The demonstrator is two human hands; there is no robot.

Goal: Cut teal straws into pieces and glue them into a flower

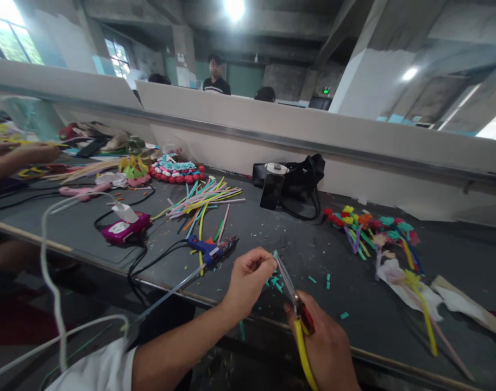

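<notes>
My left hand (248, 279) is closed in a pinch on a small teal pipe-cleaner piece (275, 254) at the near edge of the dark table (313, 239). My right hand (327, 347) grips scissors (290, 288) with red and yellow handles; their blades point up to the teal piece at my left fingertips. Small teal offcuts (277, 282) lie scattered on the table just beyond both hands. A blue glue gun (211, 248) lies to the left of my left hand.
A bundle of coloured pipe cleaners (202, 198) lies mid-table, finished pipe-cleaner flowers (374, 231) at the right. A black bag (296, 179) stands by the partition. A pink power strip (125, 228) with cables sits left. Another person's arm (15, 157) rests at far left.
</notes>
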